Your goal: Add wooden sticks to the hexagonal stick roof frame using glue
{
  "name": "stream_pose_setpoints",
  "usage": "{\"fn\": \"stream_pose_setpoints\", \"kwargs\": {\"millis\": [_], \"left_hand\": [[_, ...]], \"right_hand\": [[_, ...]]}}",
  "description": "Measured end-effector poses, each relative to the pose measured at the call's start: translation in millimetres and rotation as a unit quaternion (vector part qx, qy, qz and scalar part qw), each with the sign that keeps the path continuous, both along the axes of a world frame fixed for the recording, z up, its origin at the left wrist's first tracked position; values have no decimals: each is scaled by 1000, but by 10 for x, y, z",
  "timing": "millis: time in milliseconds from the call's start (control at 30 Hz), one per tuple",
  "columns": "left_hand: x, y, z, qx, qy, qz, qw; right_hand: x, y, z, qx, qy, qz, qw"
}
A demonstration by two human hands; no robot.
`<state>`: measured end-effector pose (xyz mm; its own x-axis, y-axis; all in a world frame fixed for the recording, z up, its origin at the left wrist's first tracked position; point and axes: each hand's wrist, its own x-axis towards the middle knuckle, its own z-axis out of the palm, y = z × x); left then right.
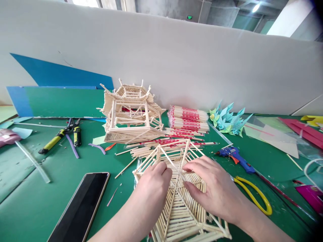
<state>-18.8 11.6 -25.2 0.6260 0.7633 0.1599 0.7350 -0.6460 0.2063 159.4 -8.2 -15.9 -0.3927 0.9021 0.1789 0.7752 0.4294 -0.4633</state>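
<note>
Head view: stick frame (178,198) points spokes (170,215) outward; left hand (154,183) curled, hold unclear, right hand (214,185) spread.

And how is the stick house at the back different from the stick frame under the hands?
The stick house has stacked levels; the stick frame has ribs spreading from its middle, like a spider web.
No hand is on the stick house, but the left hand and right hand are at the stick frame.
Both are built from thin, pale sticks.

Phone (80,205) left of stick frame (179,205)
</note>
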Motion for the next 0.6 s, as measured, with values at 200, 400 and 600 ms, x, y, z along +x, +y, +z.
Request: {"fn": "stream_pose_setpoints", "kwargs": {"millis": [200,400,600], "left_hand": [[37,9,12,2,6,-3,1000],[57,19,21,-13,1,3,1000],[80,19,-5,-4,-28,-12,1000]], "right_hand": [[-11,6,-11,5,-5,-3,1000],[-14,1,-5,2,-2,-4,1000],[-4,-7,-17,-2,-2,-7,1000]]}}
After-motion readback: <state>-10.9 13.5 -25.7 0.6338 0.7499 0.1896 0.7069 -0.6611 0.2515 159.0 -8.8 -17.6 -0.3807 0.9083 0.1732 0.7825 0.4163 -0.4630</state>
